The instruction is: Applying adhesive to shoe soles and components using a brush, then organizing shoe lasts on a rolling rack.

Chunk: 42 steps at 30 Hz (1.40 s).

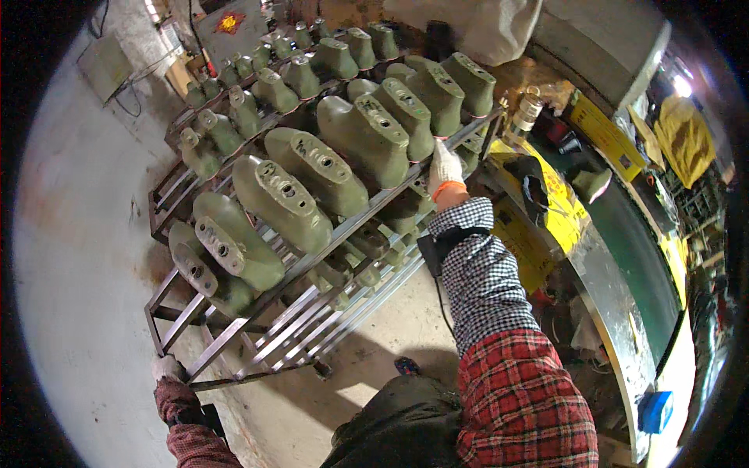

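Firstly, the right hand (pixel 445 169), in a white knit glove with an orange cuff: set against the upper front rail near its right end, under a mould's base; whether the fingers close round the metal, cannot tell. Left hand (pixel 168 367), white-gloved: at the low near corner of the frame; finger closure hidden, cannot tell. Hazard, probable: fingertips nipped between rail and mould, or left knuckles scraped against the whitewashed wall (pixel 82 257) beside them.

Item: dark metal rack with pale bare rails (pixel 360 224), standing before the person, between wall and work surface. Hazard: uneven force from two hands set far apart and at different heights could twist or jolt it.

Items: dull-green, rounded, foot-shaped moulds (pixel 282 204) with flat, holed tops, lined along the upper tier, several touching or nearly so. Hazard: a jolt might tip one into its neighbour or over the front edge. Further moulds, lower tier, partly hidden.

Item: thin black cable (pixel 443 303), hanging from a black wrist device (pixel 431 256) on the right sleeve; might snag a rail end.

Item: one patterned dark shoe (pixel 406 365) on the grey concrete floor (pixel 374 331), near the rack's foot; a toe could be struck.

Outward right: long, curved-looking metal-edged surface (pixel 605 300), bearing yellow printed sheeting (pixel 558 210); the rack's right end, being close, could catch it.
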{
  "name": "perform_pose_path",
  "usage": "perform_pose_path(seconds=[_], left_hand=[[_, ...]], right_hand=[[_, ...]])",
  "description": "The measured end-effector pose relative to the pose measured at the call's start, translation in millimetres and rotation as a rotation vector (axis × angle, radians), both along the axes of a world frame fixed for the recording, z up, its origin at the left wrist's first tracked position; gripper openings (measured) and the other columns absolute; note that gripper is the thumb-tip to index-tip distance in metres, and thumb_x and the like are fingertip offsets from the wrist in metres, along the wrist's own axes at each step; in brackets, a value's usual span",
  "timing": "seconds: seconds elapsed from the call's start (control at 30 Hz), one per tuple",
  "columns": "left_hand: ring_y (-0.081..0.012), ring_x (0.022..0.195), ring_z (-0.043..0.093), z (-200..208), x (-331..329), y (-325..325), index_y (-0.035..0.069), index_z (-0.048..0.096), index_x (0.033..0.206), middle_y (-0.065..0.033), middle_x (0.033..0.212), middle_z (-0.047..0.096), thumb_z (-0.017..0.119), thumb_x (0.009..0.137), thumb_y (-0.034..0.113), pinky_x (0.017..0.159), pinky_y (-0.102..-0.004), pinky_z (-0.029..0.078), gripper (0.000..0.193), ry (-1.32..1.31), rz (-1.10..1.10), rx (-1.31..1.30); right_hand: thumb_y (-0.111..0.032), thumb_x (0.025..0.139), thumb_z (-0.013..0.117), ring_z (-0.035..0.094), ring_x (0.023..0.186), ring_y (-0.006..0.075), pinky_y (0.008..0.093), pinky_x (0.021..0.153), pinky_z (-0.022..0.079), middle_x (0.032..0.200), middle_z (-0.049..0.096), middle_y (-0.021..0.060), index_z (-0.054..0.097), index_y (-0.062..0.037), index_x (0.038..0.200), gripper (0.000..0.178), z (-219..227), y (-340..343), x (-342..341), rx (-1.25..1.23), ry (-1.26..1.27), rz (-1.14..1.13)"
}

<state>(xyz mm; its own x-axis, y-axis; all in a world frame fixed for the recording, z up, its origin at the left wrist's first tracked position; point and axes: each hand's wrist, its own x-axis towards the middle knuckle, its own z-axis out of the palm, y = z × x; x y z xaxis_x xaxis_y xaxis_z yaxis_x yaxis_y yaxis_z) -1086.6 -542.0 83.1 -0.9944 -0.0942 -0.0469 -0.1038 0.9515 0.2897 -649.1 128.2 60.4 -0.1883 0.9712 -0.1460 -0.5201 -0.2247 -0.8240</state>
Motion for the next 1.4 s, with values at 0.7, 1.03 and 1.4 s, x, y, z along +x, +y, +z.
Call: perform_pose_path(seconds=[0.7, 1.03, 1.4], left_hand=[[-0.0328, 0.104, 0.059, -90.9, -135.1, -90.2, 0.001, 0.053, 0.126, -0.0210, 0.117, 0.062, 0.058, 0.085, 0.031, 0.088, -0.0412, 0.046, 0.052, 0.007, -0.406, -0.072], [-0.0366, 0.098, 0.060, -102.6, 246.9, -13.7, -0.001, 0.060, 0.109, -0.0217, 0.108, 0.062, 0.054, 0.093, 0.034, 0.083, -0.0407, 0.047, 0.039, 0.078, -0.530, 0.797], [-0.0266, 0.087, 0.067, 107.3, 579.5, 272.7, -0.008, 0.063, 0.094, -0.0196, 0.092, 0.069, 0.045, 0.088, -0.001, 0.082, -0.0371, 0.053, 0.019, -0.920, -1.787, 1.162]], right_hand=[[-0.058, 0.089, 0.048, 0.057, 0.107, 0.0416, 0.0430, 0.091, 0.044, 0.114, 0.060, 0.0265, 0.051, 0.0007, 0.121, 0.067, -2.5, -237.7, 82.0, -0.077, -0.731, -0.231], [-0.044, 0.096, 0.045, 0.051, 0.113, 0.0444, 0.0446, 0.096, 0.043, 0.127, 0.047, 0.0292, 0.028, -0.0092, 0.145, 0.062, -3.7, -299.3, 185.9, 0.400, -0.847, 0.211], [-0.030, 0.095, 0.057, 0.057, 0.092, 0.0166, 0.0323, 0.085, 0.046, 0.098, 0.063, 0.0082, 0.062, -0.0025, 0.109, 0.031, 99.6, -314.8, 392.3, 0.547, -0.339, 0.558]])
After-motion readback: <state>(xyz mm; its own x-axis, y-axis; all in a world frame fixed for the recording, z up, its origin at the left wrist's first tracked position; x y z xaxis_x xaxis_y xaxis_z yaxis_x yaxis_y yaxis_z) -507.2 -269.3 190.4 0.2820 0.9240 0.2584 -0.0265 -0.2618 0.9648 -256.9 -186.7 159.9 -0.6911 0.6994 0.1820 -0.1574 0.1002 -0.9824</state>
